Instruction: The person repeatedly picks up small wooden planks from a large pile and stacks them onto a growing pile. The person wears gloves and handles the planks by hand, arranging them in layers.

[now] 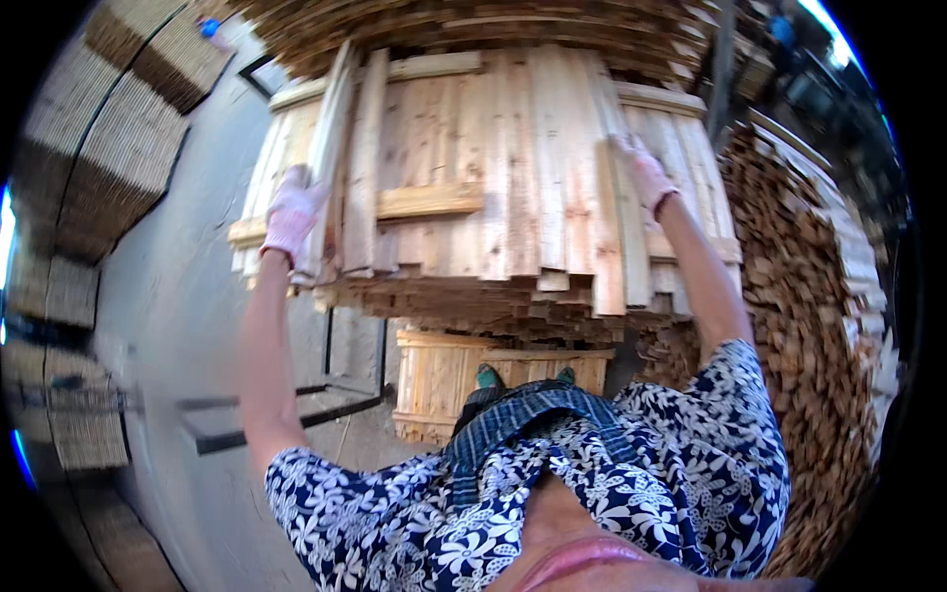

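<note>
Both my hands wear pale pinkish-white work gloves. My left hand (294,209) is closed at the side of a long, pale wooden slat (331,128) that stands a little above the layer at the left of the stack. My right hand (645,176) rests against the outer edge of the slats (621,212) on the right, its fingers stretched forward and slightly blurred. Between my hands a row of slats (503,148) lies side by side. To the left in that row, a gap shows a short crosswise wooden piece (429,201).
Behind rises another stack of wood (473,25). A large pile of wood pieces (799,345) stands at my right. On the left are a black metal frame (296,419) and tall stacks of slats (128,118). My feet are by a low wooden platform (434,380).
</note>
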Available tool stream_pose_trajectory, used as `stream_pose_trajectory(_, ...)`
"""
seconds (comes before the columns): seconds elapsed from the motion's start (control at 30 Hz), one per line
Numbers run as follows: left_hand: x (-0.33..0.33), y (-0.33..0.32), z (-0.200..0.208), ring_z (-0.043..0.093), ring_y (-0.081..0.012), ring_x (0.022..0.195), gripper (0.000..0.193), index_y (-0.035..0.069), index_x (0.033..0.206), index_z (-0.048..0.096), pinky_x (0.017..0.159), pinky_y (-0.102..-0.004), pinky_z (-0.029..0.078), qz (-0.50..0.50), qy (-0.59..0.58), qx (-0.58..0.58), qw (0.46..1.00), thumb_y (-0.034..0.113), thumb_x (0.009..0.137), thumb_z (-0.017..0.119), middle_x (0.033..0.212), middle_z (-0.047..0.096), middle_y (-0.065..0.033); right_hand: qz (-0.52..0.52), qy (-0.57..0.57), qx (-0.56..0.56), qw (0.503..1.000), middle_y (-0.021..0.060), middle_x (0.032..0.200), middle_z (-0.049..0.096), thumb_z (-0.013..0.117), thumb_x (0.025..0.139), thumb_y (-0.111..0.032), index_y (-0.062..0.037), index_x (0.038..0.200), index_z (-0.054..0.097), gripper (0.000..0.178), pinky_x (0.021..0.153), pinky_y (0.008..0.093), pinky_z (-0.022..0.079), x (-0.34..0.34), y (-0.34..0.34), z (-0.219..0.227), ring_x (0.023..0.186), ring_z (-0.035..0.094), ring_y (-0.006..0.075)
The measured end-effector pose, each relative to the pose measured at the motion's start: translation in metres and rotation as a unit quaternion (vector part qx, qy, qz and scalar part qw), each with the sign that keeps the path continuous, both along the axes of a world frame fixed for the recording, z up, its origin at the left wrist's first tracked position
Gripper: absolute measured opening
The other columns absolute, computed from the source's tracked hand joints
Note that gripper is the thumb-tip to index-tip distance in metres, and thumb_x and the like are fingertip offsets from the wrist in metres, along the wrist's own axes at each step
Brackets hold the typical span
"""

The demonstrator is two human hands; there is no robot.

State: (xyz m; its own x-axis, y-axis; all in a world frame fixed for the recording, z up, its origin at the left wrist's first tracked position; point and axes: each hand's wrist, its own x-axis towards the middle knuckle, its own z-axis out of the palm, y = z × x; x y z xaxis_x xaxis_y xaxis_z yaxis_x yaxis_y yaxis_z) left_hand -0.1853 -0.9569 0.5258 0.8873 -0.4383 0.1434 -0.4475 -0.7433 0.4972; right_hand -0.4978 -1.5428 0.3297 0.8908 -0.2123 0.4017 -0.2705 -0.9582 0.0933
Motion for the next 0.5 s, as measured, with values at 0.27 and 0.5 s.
stream_pose_trajectory(0.27, 0.037, 0.078, 0.004, 0.069, -0.0371, 0.104, 0.051, -0.001, 0.123, 0.059, 0.092, -0.0451, 0.051, 0.039, -0.046, -0.049, 0.997, 0.034, 0.086, 0.066, 0.109, 0.07, -0.0265, -0.114, -0.064, 0.139, 0.982, 0.0232, 0.147, 0.053, 0.059, 0.097, -0.029, -0.0028, 0.157, 0.033, 0.07, 0.106, 0.0457, 0.046, 0.058, 0.202, 0.198, 0.131, 0.056, 0.0307)
stream_pose_trajectory(0.5, 0.021, 0.037, 0.053, 0.062, -0.0426, 0.123, 0.064, -0.002, 0.135, 0.049, 0.106, -0.0476, 0.048, 0.077, 0.018, 0.138, 0.987, 0.029, 0.082, 0.064, 0.131, 0.062, -0.0325, 0.053, -0.014, 0.369, 0.928, 0.0302, 0.143, 0.055, 0.063, 0.086, -0.052, -0.006, 0.162, 0.022, 0.097, 0.109, 0.0436, 0.046, 0.232, 0.375, 0.214, 0.128, 0.06, 0.0366)
